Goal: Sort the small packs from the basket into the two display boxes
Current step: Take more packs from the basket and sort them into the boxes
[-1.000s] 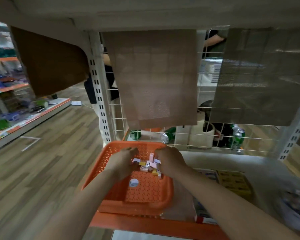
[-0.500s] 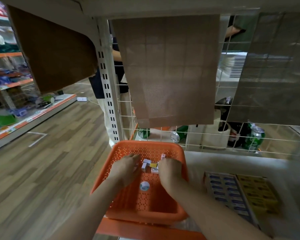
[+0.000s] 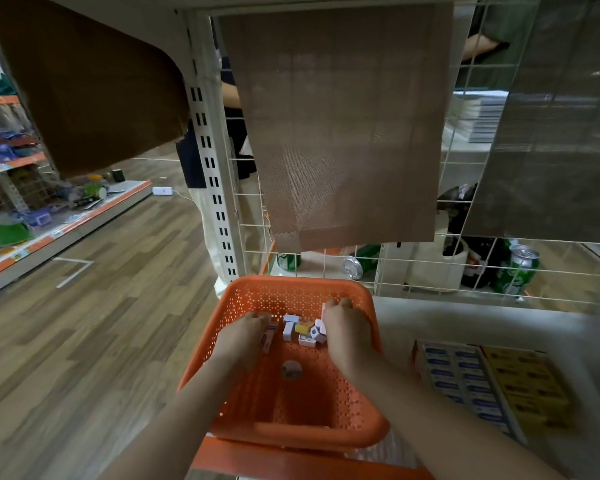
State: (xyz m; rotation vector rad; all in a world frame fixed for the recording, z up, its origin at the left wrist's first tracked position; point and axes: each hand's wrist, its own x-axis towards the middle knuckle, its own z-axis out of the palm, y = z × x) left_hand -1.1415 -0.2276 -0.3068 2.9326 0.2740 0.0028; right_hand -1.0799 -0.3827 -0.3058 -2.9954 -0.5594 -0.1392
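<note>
Head view: over the last second both hands have stayed in the basket (image 3: pixel 293 282). The left hand (image 3: pixel 243 336) now pinches a pack (image 3: pixel 267 337); the right hand (image 3: pixel 347 330) curls over the packs (image 3: pixel 303 329), grip unclear. Sorting looks barely started. The boxes (image 3: pixel 465 375) wait to the right on the pale shelf (image 3: pixel 465 320), with wood floor (image 3: pixel 101 323) to the left.

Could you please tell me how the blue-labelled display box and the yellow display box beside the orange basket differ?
Colour: the rectangular blue-labelled display box shows white packs with blue labels, while the rectangular yellow display box shows yellow packs with dark print.
Position: the blue-labelled box lies nearer the orange perforated plastic basket; the yellow box sits farther right.
Shared: both lie flat, side by side on the pale shelf, filled with rows of packs.
</note>
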